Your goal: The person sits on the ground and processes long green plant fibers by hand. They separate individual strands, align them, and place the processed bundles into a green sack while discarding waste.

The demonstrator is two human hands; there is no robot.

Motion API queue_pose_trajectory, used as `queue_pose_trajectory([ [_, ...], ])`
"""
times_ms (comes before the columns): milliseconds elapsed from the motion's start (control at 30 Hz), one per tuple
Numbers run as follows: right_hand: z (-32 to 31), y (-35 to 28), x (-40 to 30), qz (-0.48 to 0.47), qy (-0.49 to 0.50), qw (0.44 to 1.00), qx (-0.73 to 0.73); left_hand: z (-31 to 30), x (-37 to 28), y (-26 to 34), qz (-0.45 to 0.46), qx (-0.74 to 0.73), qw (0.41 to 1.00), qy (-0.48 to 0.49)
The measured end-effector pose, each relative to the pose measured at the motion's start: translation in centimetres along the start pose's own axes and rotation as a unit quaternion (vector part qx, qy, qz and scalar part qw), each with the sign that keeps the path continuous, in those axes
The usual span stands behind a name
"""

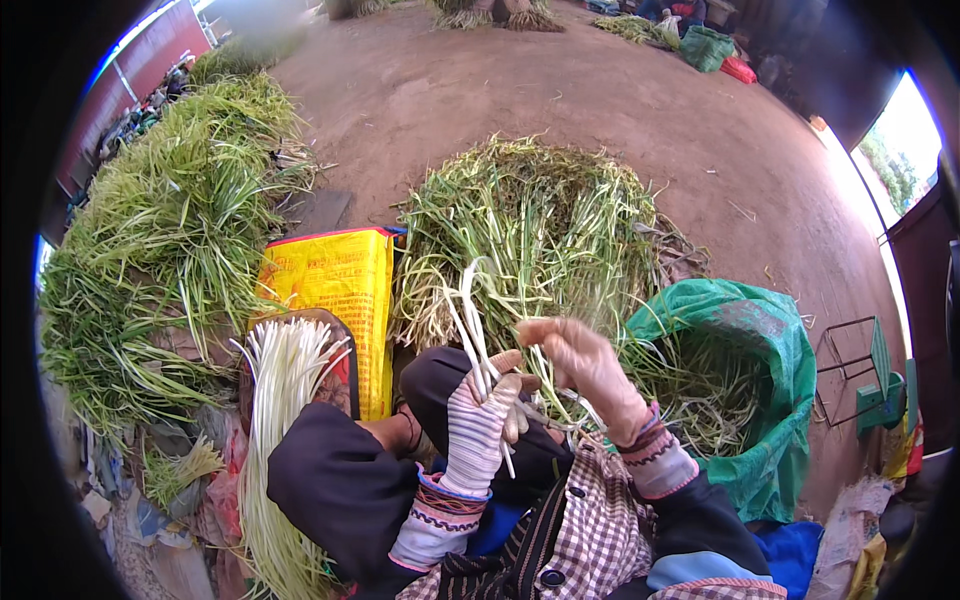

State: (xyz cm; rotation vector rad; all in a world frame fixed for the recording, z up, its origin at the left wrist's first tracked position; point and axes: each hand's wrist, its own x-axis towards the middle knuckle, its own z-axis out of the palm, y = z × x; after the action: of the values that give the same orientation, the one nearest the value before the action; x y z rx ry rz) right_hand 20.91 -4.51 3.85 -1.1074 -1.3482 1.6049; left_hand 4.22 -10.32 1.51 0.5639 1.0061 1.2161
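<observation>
My left hand [487, 405], in a striped knit glove, is closed around a few pale plant stems [469, 330] that stick up above the fist and hang out below it. Just right of it, my right hand [589, 367] is blurred, its fingers bent near the stems; whether it pinches anything is unclear. Beyond both hands lies a heap of long green leafy stalks [525, 217] with pale root ends. A thick bundle of trimmed whitish stems [281, 420] rests by my knee at the left, its tips on a dark patterned surface.
An open green woven sack [799, 352] holding leafy scraps stands at the right. A yellow printed bag [330, 277] lies ahead to the left. Larger piles of green stalks [180, 195] line the left side. A metal-framed folding stool [874, 360] is at the far right. Beyond is a dirt floor [570, 82].
</observation>
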Motion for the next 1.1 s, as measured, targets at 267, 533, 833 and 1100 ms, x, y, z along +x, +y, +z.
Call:
queue_pose_trajectory([
  [267, -1.9, 5.8, -2.7, 0.113, -0.217, 0.967, 0.072, -1.5, 0.3, -0.5, -0.006, -0.031, 0.996, -0.077],
  [533, -2.3, 5.0, -1.4, 0.100, -0.294, 0.950, 0.029, -2.9, 0.6, 0.4, -0.036, -0.037, 0.995, -0.081],
  [833, -5.7, 12.5, -1.2, 0.105, -0.049, 0.990, -0.080, -3.6, 0.9, 0.6, 0.087, -0.044, 0.995, 0.001],
  [1100, -11.2, 19.3, -1.1, 0.179, 0.016, 0.783, -0.595, -2.6, -0.5, 3.6, 0.165, -0.023, 0.985, 0.052],
])
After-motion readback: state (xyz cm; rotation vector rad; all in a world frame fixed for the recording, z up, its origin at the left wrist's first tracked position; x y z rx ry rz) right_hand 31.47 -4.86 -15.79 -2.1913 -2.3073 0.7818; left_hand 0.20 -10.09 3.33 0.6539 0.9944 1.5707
